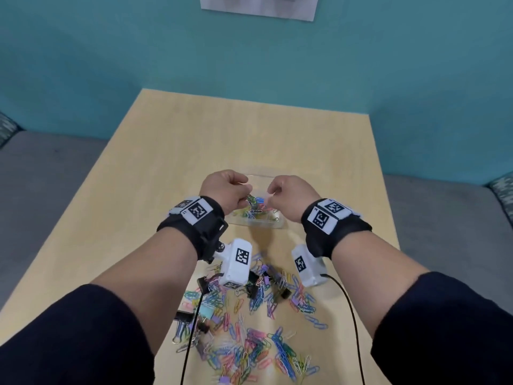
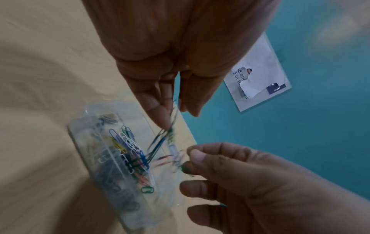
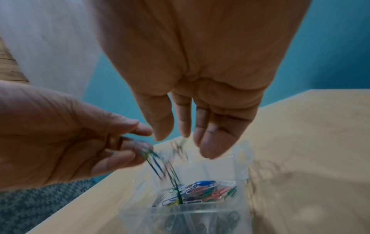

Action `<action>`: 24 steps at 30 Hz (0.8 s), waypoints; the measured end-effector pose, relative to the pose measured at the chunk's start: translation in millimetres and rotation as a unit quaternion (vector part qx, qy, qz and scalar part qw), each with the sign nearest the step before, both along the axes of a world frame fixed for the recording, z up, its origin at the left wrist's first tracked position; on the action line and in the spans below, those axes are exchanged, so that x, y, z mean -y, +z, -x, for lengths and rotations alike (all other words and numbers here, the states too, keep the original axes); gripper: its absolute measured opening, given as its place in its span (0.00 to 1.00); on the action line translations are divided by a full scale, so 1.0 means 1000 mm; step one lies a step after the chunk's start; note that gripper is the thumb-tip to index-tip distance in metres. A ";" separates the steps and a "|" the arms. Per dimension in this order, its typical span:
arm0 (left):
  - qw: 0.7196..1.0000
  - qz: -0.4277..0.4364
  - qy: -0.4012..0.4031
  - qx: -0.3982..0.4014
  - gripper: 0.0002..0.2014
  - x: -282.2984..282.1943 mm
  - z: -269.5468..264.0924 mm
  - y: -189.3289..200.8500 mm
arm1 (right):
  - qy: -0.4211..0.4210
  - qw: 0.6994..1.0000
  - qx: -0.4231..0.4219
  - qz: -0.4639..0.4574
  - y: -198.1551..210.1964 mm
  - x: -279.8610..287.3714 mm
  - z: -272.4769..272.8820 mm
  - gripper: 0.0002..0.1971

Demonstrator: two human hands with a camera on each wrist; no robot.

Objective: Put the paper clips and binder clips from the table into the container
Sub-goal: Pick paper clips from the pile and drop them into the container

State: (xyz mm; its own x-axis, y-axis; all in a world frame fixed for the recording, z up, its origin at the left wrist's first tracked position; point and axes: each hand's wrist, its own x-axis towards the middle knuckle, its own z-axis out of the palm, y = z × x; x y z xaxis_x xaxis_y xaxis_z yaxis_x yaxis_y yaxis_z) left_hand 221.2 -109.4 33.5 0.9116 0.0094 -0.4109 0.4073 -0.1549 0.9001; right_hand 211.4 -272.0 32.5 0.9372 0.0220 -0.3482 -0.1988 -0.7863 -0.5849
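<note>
A clear plastic container (image 1: 280,225) stands mid-table with coloured paper clips inside (image 3: 202,188). My left hand (image 1: 245,194) hovers over it and pinches a few linked blue and green paper clips (image 2: 160,140) that dangle into the box. Beside it, my right hand (image 3: 180,139) hangs over the container (image 3: 240,158) with its fingers loosely extended. Blurred clips (image 3: 178,147) are in the air just under its fingertips. A large loose pile of coloured paper clips (image 1: 249,315) with several black binder clips (image 1: 204,284) lies on the table nearer to me.
The light wooden table (image 1: 194,140) ends at a teal wall, where a white poster (image 1: 258,6) hangs. Grey seating borders it left and right. Two black cables (image 1: 351,315) trail from the wrist cameras across the pile.
</note>
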 end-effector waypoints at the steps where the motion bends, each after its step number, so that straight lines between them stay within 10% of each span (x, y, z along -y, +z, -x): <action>1: 1.000 -0.001 0.003 0.000 0.05 -0.002 0.003 -0.001 | 0.010 1.000 -0.001 0.021 0.000 0.003 0.001 0.16; 8: 0.986 -0.133 -0.085 0.045 0.08 -0.046 0.094 -0.014 | 0.114 0.988 0.028 0.096 0.004 0.029 0.114 0.15; 16: 0.739 -0.388 -0.491 0.250 0.01 -0.057 0.288 -0.048 | 0.398 0.887 0.034 0.231 -0.037 0.033 0.297 0.14; 24: 0.688 -0.478 -0.476 0.268 0.16 -0.073 0.331 -0.075 | 0.383 0.880 0.069 0.274 -0.056 0.009 0.303 0.18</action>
State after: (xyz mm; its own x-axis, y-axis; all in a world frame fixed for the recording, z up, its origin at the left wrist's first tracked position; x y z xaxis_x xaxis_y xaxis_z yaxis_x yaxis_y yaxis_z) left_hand -109.6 -36.5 -41.6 0.7097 -0.6645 -0.2341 -0.6390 -0.7470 0.1835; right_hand -91.3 -280.8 -23.2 0.7546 0.5297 -0.3873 0.5552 -0.8300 -0.0536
